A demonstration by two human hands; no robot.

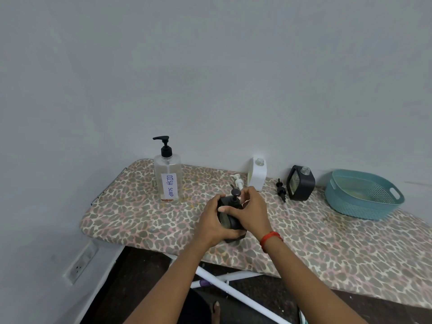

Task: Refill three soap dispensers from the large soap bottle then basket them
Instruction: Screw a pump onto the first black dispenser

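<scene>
Head view, left hand [214, 220] and right hand [251, 213] gripping black dispenser [231, 223], white pump [237, 181] just behind, basket [357, 209] well apart

Wall [210, 66]: plain grey-white, fills upper frame, evenly lit.
Board [131, 220]: leopard-print cover, pink and grey, runs from centre left to lower right, against the wall.
Legs [236, 293]: white tube, bottom centre.
Socket [79, 267]: white, lower left, on side wall.
Floor [145, 272]: dark, under board.
</scene>
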